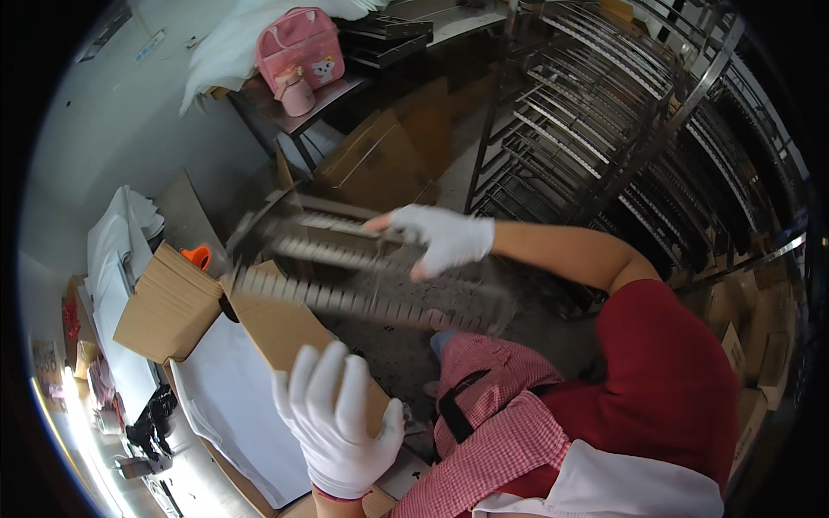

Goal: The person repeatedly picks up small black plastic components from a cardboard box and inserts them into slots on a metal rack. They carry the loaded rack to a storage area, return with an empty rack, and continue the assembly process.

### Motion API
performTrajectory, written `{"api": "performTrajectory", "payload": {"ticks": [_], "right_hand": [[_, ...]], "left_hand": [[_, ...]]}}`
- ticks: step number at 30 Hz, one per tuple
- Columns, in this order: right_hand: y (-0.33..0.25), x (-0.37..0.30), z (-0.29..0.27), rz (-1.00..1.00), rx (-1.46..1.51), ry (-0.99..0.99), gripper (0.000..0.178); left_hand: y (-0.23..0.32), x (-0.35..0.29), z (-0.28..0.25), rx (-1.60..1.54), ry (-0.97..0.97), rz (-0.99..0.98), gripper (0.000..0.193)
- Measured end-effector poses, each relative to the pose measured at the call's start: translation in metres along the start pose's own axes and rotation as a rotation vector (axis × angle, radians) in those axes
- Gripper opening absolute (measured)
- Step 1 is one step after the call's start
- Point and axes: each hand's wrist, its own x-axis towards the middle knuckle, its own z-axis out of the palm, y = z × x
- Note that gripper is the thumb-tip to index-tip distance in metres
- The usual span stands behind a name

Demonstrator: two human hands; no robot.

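Note:
My right hand (pixel 445 239), in a white glove with bare fingertips, grips a long metal frame (pixel 337 298) with rows of slotted bars. Motion smears this frame, so its far end and the exact grip are hard to make out. My left hand (pixel 341 423), in a white glove, is raised with its fingers spread and holds nothing. Below and beside it stands an open cardboard box (pixel 281 315) with white sheets (pixel 237 406) inside.
Metal racks (pixel 596 112) stacked with slotted frames stand at the far right. A pink bag (pixel 302 47) and a pink bottle (pixel 294 93) sit on a small table at the back. Flat cardboard (pixel 380 160) leans below it. An orange ring-shaped item (pixel 198 256) lies by the box flap.

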Motion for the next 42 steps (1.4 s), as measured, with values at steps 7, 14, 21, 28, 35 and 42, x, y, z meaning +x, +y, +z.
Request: {"api": "performTrajectory", "payload": {"ticks": [7, 14, 21, 28, 35, 42], "right_hand": [[0.161, -0.132, -0.247, 0.459, 0.670, 0.605, 0.041], [0.252, -0.164, -0.216, 0.520, 1.000, 0.568, 0.038], [0.372, -0.167, -0.207, 0.895, -0.456, 0.704, 0.064], [0.435, -0.205, -0.252, 0.979, -1.040, 0.845, 0.044], [0.500, -0.176, -0.248, 0.729, -0.685, 0.530, 0.024], [0.688, -0.247, -0.302, 1.467, -0.711, 0.725, 0.069]], "left_hand": [[0.007, -0.037, 0.065, -0.174, -0.290, -0.087, 0.063], [0.029, -0.006, 0.154, -0.357, -0.391, -0.213, 0.058], [0.059, 0.050, 0.242, -0.521, -0.549, -0.300, 0.057], [0.074, 0.084, 0.298, -0.501, -0.692, -0.430, 0.056], [0.080, 0.082, 0.346, -0.459, -0.803, -0.572, 0.055], [0.058, 0.058, 0.376, -0.465, -0.823, -0.755, 0.052]]}}
